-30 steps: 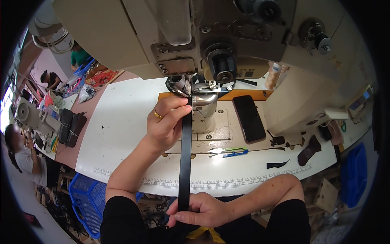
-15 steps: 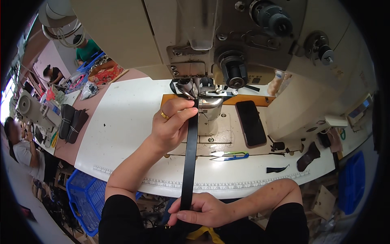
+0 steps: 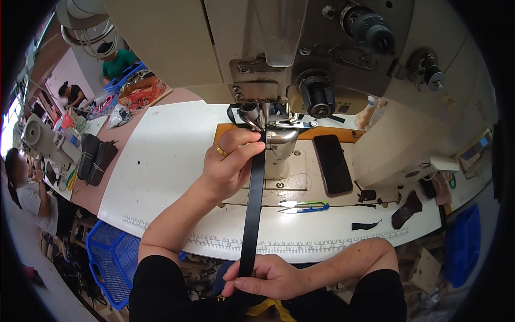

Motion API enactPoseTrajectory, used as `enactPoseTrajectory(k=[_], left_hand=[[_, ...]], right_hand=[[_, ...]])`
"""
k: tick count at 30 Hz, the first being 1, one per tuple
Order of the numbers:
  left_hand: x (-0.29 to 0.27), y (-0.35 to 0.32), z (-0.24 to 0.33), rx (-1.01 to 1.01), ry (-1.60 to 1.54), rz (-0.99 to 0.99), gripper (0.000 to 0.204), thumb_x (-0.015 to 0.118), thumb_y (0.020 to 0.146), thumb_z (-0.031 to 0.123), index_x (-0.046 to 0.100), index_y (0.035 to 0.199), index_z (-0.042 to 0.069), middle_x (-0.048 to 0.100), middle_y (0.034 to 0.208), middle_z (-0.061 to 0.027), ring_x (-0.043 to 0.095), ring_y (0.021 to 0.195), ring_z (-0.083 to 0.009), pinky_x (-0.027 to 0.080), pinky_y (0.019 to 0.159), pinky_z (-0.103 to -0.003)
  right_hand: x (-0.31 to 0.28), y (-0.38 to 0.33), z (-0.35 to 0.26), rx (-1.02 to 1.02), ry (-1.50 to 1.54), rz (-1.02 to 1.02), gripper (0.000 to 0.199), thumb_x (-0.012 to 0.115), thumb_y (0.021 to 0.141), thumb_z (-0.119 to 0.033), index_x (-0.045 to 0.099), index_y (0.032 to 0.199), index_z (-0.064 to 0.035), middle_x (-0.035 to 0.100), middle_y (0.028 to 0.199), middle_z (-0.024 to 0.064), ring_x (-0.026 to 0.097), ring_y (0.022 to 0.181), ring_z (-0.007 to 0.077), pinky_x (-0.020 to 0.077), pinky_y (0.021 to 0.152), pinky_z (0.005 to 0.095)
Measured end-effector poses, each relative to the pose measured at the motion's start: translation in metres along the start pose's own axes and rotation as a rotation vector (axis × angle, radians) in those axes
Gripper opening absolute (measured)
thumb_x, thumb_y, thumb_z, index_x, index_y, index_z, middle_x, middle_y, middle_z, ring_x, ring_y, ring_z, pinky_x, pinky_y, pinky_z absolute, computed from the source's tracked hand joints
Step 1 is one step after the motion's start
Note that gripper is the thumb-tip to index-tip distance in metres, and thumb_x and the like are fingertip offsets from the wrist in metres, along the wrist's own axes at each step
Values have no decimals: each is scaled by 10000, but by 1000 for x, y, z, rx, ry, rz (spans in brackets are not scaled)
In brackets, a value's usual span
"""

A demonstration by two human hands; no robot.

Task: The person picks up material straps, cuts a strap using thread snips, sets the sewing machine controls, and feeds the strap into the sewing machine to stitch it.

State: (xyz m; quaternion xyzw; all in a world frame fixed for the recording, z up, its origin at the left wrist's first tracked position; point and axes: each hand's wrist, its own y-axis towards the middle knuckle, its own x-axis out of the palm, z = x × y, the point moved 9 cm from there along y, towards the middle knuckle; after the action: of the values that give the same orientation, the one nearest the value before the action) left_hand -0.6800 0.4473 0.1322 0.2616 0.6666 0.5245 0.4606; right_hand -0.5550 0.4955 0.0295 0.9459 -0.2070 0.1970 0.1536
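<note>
A long black strap [image 3: 253,209] runs from the needle area of the sewing machine [image 3: 343,86] down toward me. My left hand [image 3: 228,161], with a gold ring on one finger, pinches the strap close below the presser foot [image 3: 264,121]. Beyond the table's front edge, my right hand [image 3: 268,276] is closed round the strap's lower part, thumb on top. Between the two hands the strap looks taut and nearly straight. Its far end is hidden at the metal parts under the machine head.
Right of the strap lie a black phone [image 3: 333,163], thread snips [image 3: 303,206] and dark scraps [image 3: 406,210]. A printed ruler [image 3: 300,248] follows the white table's front edge. Blue baskets [image 3: 112,263] stand below at left and right. Other people [image 3: 37,193] sit at far left.
The view has shifted slightly, so the machine head appears a little lower and further right. Both hands keep their hold on the strap, with little other visible movement.
</note>
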Motion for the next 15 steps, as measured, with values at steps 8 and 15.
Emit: enactPoseTrajectory(k=[8, 15], left_hand=[[0, -1, 0, 16, 8, 6, 347, 687, 607, -75, 606, 915, 61, 572, 948, -85, 604, 797, -238, 512, 643, -289], [0, -1, 1, 14, 12, 9, 350, 687, 601, -74, 605, 914, 60, 575, 952, -88, 604, 797, -239, 513, 643, -290]], right_hand=[[-3, 0, 2, 41, 69, 42, 227, 475, 938, -157, 473, 1104, -2, 612, 973, 74, 570, 912, 94, 452, 790, 225], [6, -3, -2, 54, -70, -39, 205, 468, 935, -137, 502, 1080, 4, 622, 982, 76, 572, 955, 127, 441, 847, 258]])
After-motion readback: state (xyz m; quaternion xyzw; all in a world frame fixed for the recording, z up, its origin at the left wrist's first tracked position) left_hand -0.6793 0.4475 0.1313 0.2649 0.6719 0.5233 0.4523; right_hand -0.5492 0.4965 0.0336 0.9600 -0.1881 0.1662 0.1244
